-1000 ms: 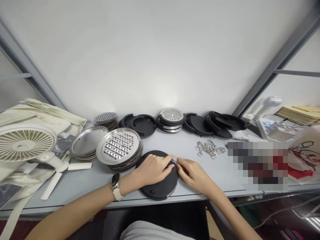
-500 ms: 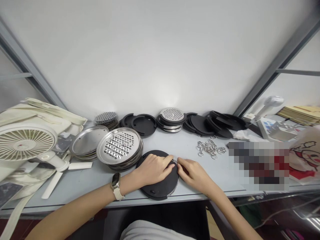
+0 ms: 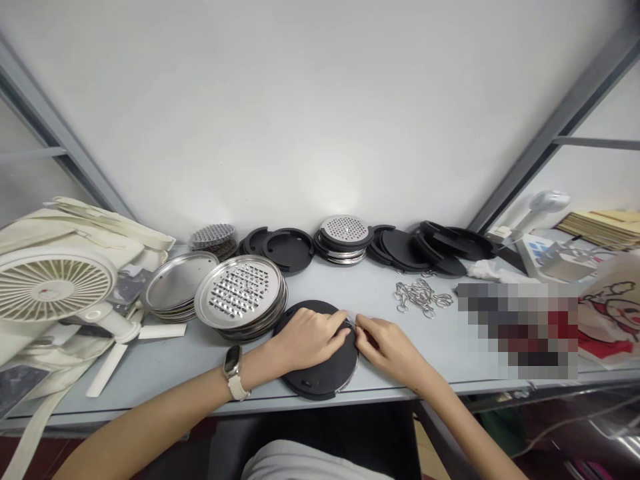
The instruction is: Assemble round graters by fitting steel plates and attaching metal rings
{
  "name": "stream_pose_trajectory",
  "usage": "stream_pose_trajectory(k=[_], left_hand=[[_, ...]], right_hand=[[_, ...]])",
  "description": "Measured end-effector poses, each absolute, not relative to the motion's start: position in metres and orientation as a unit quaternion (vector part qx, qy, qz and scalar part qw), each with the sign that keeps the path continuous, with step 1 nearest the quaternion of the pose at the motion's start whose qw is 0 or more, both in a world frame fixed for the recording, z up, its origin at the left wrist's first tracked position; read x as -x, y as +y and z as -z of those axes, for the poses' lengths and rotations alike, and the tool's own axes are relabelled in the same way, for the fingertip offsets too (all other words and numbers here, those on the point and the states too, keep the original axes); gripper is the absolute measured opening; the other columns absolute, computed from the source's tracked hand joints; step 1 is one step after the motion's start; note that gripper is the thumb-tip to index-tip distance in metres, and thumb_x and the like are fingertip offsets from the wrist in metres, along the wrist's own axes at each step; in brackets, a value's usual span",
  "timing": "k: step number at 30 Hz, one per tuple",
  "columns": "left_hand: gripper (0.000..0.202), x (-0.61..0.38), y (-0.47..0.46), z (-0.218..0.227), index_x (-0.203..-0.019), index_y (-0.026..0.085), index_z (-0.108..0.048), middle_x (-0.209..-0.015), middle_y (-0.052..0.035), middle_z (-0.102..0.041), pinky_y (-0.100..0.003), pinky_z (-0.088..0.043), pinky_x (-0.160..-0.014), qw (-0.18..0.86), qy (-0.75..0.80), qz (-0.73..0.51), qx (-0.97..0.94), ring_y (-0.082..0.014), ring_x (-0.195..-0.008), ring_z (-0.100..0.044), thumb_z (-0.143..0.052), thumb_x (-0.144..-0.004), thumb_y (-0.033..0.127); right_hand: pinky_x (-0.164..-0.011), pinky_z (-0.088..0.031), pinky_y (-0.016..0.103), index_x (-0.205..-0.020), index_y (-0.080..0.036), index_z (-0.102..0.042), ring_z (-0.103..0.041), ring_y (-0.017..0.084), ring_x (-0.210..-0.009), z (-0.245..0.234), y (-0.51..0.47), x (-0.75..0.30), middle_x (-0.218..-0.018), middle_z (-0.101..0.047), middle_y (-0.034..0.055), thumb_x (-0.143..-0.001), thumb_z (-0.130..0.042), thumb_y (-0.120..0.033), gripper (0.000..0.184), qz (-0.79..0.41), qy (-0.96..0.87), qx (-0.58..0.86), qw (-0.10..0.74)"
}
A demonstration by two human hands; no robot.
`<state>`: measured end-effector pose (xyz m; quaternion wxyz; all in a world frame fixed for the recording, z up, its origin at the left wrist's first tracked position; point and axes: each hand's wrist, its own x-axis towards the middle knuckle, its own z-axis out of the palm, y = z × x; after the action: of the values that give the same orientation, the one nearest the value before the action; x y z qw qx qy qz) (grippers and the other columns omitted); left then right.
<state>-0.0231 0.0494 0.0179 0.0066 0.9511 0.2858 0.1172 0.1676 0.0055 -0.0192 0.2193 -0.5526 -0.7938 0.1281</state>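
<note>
A black round base (image 3: 327,373) lies near the table's front edge, with a thin metal rim showing at its lower right. My left hand (image 3: 310,337) presses down on it with bent fingers, its fingertips and thumb close to the upper right edge. There my right hand (image 3: 377,340) pinches a small metal wire hook (image 3: 351,321) between thumb and forefinger, right against the base's edge. Most of this hook is hidden by the fingers. A loose pile of similar wire hooks (image 3: 420,297) lies to the right.
Stacked grater discs (image 3: 245,293) and plain metal plates (image 3: 175,283) stand on the left, beside a white fan (image 3: 55,290). Along the wall are black round bases (image 3: 289,250) and a stack topped by a perforated disc (image 3: 346,229). Plastic bag (image 3: 610,313) at right.
Both hands stay almost in place at the base's upper right edge. The metal hook between the fingers has shifted slightly and shows less; the view has moved a touch.
</note>
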Motion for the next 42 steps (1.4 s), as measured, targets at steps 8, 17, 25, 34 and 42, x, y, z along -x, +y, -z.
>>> stream_pose_trajectory(k=[8,17,25,34,42], left_hand=[[0.026,0.0234,0.0492,-0.0168,-0.112,0.017,-0.051,-0.074,-0.0031,-0.066,-0.028,-0.042,-0.056,-0.006,0.284,-0.118,-0.951,-0.0203,-0.064,-0.065,-0.037,-0.095,0.033],[0.024,0.0233,0.0493,-0.0168,-0.108,0.018,-0.052,-0.071,-0.0016,-0.065,-0.027,-0.04,-0.054,-0.006,0.284,-0.121,-0.951,-0.0196,-0.062,-0.064,-0.039,-0.095,0.033],[0.025,0.0229,0.0501,-0.0157,-0.11,0.018,-0.051,-0.071,-0.0012,-0.065,-0.027,-0.039,-0.053,-0.01,0.283,-0.121,-0.951,-0.0202,-0.061,-0.064,-0.039,-0.095,0.033],[0.025,0.0239,0.0496,-0.0172,-0.113,0.019,-0.049,-0.076,-0.002,-0.067,-0.028,-0.042,-0.056,0.0,0.286,-0.12,-0.951,-0.0212,-0.065,-0.066,-0.038,-0.095,0.032],[0.025,0.0236,0.0498,-0.0175,-0.112,0.019,-0.048,-0.078,-0.0026,-0.068,-0.029,-0.044,-0.058,0.023,0.307,-0.123,-0.943,-0.0222,-0.067,-0.066,-0.039,-0.094,0.035]], right_hand=[[-0.052,-0.027,0.023,-0.068,-0.022,-0.037,-0.039,0.011,-0.05,0.0183,0.006,-0.1678,-0.057,-0.041,-0.0052,-0.087,-0.039,-0.017,0.02,-0.125,-0.794,0.552,0.222],[-0.053,-0.026,0.023,-0.067,-0.022,-0.031,-0.039,0.011,-0.051,0.0199,0.0069,-0.1676,-0.057,-0.04,-0.0052,-0.087,-0.039,-0.017,0.021,-0.13,-0.794,0.555,0.213],[-0.054,-0.025,0.024,-0.069,-0.023,-0.028,-0.039,0.012,-0.052,0.0223,0.0071,-0.168,-0.058,-0.039,-0.0054,-0.087,-0.038,-0.018,0.021,-0.122,-0.793,0.558,0.214],[-0.055,-0.026,0.024,-0.069,-0.023,-0.029,-0.04,0.012,-0.053,0.0212,0.0048,-0.1693,-0.058,-0.04,-0.0052,-0.088,-0.037,-0.019,0.021,-0.125,-0.795,0.554,0.215],[-0.058,-0.031,0.025,-0.077,-0.022,-0.039,-0.047,0.014,-0.058,0.021,0.0045,-0.1709,-0.064,-0.049,-0.0022,-0.095,-0.028,-0.024,0.021,-0.125,-0.806,0.541,0.206]])
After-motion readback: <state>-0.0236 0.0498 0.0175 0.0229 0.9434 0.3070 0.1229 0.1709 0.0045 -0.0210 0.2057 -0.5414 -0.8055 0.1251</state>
